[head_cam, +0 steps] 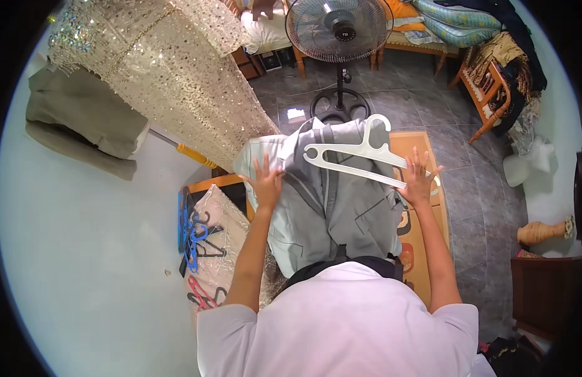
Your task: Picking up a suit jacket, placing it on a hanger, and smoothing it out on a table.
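A grey garment (pixel 291 235) that looks like a jacket, with darker grey trim bands, is spread out in front of me. On its upper right part rests a white plastic clothes hanger (pixel 347 173), hook pointing away from me. My right hand (pixel 417 183) covers the hanger's right end with its fingers spread; whether it presses on the hanger is unclear. Over the garment's left side, my left hand (pixel 266 186) is splayed and holds nothing. Under the garment, an orange-brown patterned table (pixel 427 226) shows along the right.
Blue hangers (pixel 192 238) and a red hanger (pixel 201 292) lie on beige fabric (pixel 225 212) at left. A sequined gown (pixel 177 70) and a grey-brown garment (pixel 83 118) hang there. Beyond stands a pedestal fan (pixel 340 33); a wooden chair (pixel 491 89) bears clothes.
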